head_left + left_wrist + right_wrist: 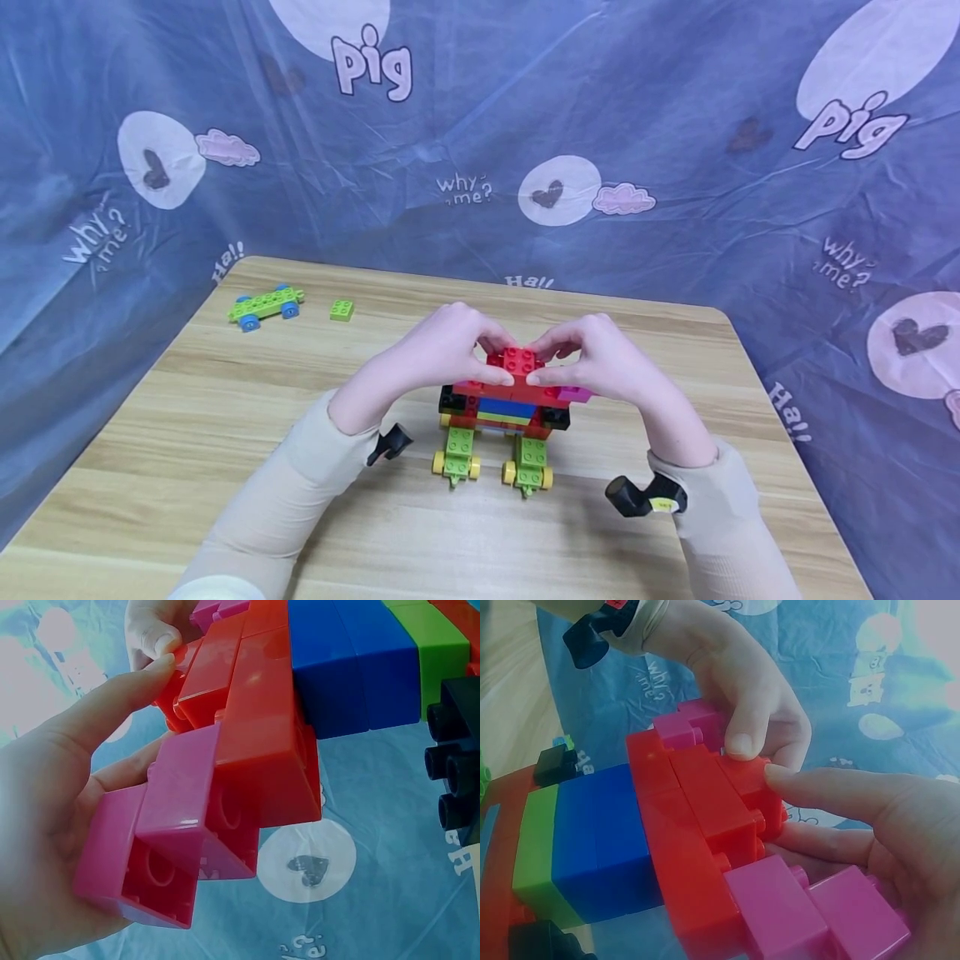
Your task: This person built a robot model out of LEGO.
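Between my hands stands a tall toy-brick figure with a stepped stack of red bricks (517, 387) at its top. My left hand (446, 350) and right hand (606, 360) pinch the topmost red brick (519, 360) from either side, thumbs on the near face and fingers behind. Pink bricks (176, 780) step out sideways below each hand; those in the right wrist view (776, 907) lie beside the right palm. Under the red stack come blue bricks (510, 407), a lime layer and black studded bricks (556, 418) at both sides. Two lime wheeled bases (459, 446) with yellow wheels carry it.
At the table's far left are a lime car base (266, 305) with blue wheels and a small lime brick (342, 310). A blue printed cloth (450, 125) hangs behind the wooden table (360, 533). Black cameras (633, 496) stick out from both wrists.
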### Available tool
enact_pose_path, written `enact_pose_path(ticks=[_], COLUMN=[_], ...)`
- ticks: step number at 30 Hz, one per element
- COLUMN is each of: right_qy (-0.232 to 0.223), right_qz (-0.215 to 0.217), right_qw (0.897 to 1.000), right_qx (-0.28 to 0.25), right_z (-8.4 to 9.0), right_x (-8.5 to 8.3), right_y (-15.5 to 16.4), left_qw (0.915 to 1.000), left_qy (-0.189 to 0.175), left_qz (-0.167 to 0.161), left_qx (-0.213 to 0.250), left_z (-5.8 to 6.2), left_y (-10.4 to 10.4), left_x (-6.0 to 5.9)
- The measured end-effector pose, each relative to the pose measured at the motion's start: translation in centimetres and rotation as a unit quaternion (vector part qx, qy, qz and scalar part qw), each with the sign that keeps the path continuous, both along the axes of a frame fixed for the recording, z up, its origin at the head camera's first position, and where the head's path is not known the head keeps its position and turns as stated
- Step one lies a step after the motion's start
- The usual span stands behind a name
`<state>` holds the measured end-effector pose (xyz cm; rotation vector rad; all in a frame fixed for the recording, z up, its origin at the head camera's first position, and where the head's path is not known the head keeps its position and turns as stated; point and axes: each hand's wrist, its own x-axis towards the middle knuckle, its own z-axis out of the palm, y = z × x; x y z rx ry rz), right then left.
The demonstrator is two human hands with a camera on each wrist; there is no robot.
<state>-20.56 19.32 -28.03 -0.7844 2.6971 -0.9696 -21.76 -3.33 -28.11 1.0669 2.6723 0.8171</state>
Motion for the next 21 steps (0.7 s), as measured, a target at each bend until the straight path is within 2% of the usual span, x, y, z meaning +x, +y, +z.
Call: enact_pose_path(ticks=[11, 21], right_qy=[0.001, -0.001], right_qz=[-0.001, 0.002], right_qw=[1.0, 1.0], right_qx=[-0.013, -0.016], right_z=[-0.24, -0.37], right_x=[0.1, 0.04], right_y=[0.01, 0.2], left_qw=[0.9993, 0.9992], left_qy=[-0.035, -0.023], left_qz=[-0.015, -0.028], left_qx=[0.005, 0.016], left_z=[0.24, -0.19], left_y=[-0.02, -0.16], left_x=[-0.53, -0.47])
